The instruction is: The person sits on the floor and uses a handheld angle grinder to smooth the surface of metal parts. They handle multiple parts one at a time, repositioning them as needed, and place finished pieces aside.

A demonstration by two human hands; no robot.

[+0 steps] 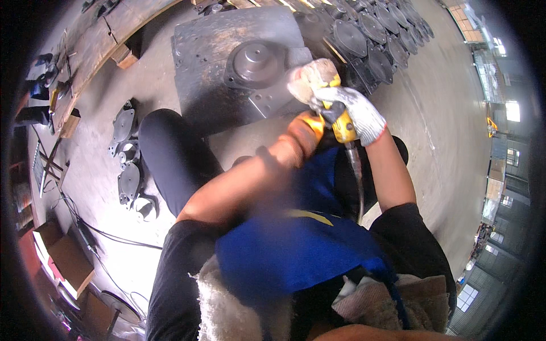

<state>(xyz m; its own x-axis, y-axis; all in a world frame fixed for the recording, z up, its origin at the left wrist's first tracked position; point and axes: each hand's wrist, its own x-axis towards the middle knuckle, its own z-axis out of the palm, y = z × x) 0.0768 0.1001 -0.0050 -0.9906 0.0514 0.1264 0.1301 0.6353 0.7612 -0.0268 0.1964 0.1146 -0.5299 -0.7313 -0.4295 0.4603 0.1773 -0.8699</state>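
Observation:
My right hand (364,113), in a white knit glove with a red cuff, is wrapped around a yellow handheld grinder (345,129). A hose (356,165) runs from its lower end toward my lap. At the upper end of the grinder is a pale, worn-looking pad (318,74), partly blurred. My left hand (305,133), in an orange glove, is closed against the grinder's left side; its fingertips are partly hidden. Left of the pad, a dark round metal casting (256,61) with a raised hub and flange holes lies on a dark work block (210,57).
Dark flanged castings (372,31) lie in rows at the far right. More metal parts (129,156) stand on the floor left of my leg. Black cables (114,237) cross the floor near a cardboard box (67,258). A wooden bench (94,51) edges the upper left.

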